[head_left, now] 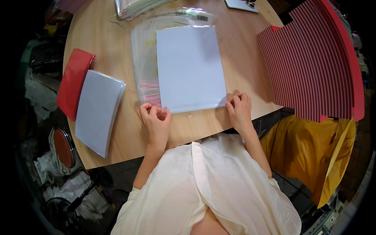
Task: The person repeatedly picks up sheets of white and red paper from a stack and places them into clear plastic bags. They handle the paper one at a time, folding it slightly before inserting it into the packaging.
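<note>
In front of me lies a white rectangular packet (192, 66), apparently white sheets in a clear plastic sleeve, its glossy film showing at the top edge. My left hand (156, 123) is at its lower left corner, thumb touching the corner and fingers curled. My right hand (240, 111) pinches the lower right corner between thumb and bent fingers. How far the fingertips reach under the edge is hidden. Flat clear plastic bags (145, 58) with yellow and pink print lie partly beneath the packet, on its left.
On the table (105, 58), a stack of white packets (100, 105) and a red packet (74, 82) lie at left. More plastic-wrapped packets (137, 8) and a phone (242, 4) are at the far side. A red-striped panel (309, 66) stands at right above yellow cloth (301, 149).
</note>
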`<state>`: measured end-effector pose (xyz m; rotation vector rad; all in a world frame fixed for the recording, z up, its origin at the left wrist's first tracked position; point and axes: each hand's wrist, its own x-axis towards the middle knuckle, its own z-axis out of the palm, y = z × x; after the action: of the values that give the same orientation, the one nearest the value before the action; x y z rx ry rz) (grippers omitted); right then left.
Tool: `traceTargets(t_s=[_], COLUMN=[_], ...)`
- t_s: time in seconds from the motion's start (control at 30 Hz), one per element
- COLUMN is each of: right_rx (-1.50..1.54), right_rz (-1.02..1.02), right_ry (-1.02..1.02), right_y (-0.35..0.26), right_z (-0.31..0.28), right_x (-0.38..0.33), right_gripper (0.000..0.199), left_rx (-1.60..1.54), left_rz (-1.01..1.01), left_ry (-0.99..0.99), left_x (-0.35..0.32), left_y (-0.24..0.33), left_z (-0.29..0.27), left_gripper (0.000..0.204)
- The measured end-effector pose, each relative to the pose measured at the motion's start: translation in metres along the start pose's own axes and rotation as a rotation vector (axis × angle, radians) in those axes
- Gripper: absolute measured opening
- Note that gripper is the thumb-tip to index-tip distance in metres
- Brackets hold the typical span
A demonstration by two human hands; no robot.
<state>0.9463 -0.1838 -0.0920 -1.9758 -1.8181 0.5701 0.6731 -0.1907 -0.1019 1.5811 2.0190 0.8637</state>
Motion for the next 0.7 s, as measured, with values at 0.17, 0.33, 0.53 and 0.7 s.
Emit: traceTargets(t_s=[0.17, 0.33, 0.53, 0.7], right_rx=[-0.096, -0.363, -0.357, -0.227], right_rz=[0.14, -0.384, -0.479, -0.404], right_ry=[-0.006, 0.253, -0.216, -0.173], right_y=[-0.007, -0.021, -0.043, -0.042], right_z=[0.0, 0.021, 0.002, -0.001], right_x=[0.0, -0.019, -0.018, 0.001], right_gripper=[0.023, 0.063, 0.073, 0.072], left_rx=[0.248, 0.362, 0.226, 0.052], left_rz=[0.242, 0.768, 0.67, 0.234], left_ry=[0.351, -0.076, -0.43, -0.051], left_x=[0.003, 0.001, -0.004, 0.034], left_y=[0.013, -0.01, 0.026, 0.024], left_z=[-0.002, 0.008, 0.003, 0.013], left_gripper=[0.047, 0.066, 0.063, 0.065])
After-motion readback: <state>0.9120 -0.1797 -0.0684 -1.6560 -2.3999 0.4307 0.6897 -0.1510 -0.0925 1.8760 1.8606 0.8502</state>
